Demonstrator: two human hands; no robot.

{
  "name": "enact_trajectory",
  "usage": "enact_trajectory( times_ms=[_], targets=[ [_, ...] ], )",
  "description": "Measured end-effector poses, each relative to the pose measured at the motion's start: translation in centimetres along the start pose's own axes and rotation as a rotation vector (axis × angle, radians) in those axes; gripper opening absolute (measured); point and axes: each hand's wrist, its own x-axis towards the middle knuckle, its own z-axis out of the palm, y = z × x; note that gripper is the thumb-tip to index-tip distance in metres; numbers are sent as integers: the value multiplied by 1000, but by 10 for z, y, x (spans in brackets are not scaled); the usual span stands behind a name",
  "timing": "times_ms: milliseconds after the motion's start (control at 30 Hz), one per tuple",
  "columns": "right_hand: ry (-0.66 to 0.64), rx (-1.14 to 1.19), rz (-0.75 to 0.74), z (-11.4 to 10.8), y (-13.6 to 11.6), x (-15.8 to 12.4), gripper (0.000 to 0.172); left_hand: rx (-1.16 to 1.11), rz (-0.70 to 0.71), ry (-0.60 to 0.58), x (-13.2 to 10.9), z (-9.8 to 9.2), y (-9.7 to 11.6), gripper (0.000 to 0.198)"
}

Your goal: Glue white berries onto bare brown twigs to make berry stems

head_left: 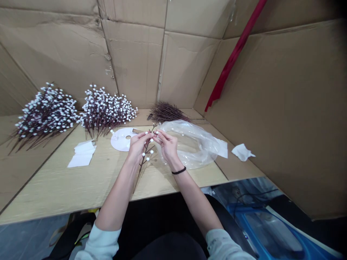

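Note:
Above the table I hold a thin brown artificial berry branch point(139, 174) with a few white berries on its lower twigs. My left hand point(137, 146) pinches the branch near its upper part, and the stem slants down toward the table's front edge. At the same height, my right hand point(168, 146) has its fingertips closed around a small white berry point(157, 132), close against the branch's upper twigs. Whether that berry touches a twig, I cannot tell. Just behind my left hand lies a white disc point(119, 140) with a hole in it.
Two piles of white-berried branches point(48, 110) point(105, 108) lie at the back left. Bare brown twigs point(168, 112) lie at the back middle. A clear plastic bag point(206, 144) spreads right of my hands. White papers point(82, 153) point(242, 152) lie on both sides. Cardboard walls point(135, 54) enclose the table.

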Motion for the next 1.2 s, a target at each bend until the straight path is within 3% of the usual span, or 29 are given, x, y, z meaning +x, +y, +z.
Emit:
enact_trajectory(
  times_ms=[733, 967, 1200],
  targets=[
    [-6, -53, -46, -5, 3, 3, 19, 41, -49, 0, 3, 1, 3, 23],
    [191, -278, -193, -12, -3, 3, 22, 51, -52, 53, 2, 0, 5, 25],
    [80, -535, -398, -10, -3, -3, 26, 159, 80, 148, 0, -1, 4, 36]
  ],
)
